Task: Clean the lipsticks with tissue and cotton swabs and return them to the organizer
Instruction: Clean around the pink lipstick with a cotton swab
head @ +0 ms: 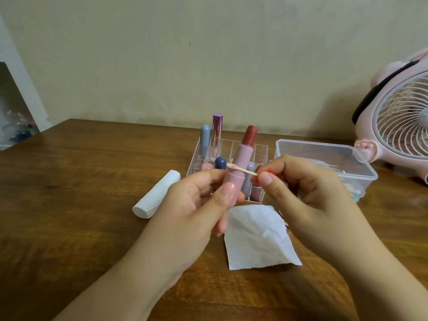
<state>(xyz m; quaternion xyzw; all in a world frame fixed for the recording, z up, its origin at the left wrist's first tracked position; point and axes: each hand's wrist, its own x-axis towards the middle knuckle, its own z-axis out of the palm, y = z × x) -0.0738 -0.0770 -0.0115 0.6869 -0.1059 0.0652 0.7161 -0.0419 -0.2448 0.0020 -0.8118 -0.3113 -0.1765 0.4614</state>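
Note:
My left hand [196,205] holds an uncapped pink lipstick [240,156] upright, its red bullet wound out at the top. My right hand [301,188] pinches a cotton swab [240,169] by its wooden stick. The swab lies across the pink tube, its stained tip at the tube's left side. Behind the hands stands the clear organizer [231,147] with several capped lipsticks in it, among them a purple metallic one [217,130] and a grey-blue one [204,140]. A flat tissue sheet [257,237] lies on the table below my hands.
A rolled white tissue [155,198] lies left of the organizer. A clear plastic box [324,158] with swabs sits to the right, and a pink desk fan [398,126] stands at the far right. The wooden table [81,193] meets the wall behind.

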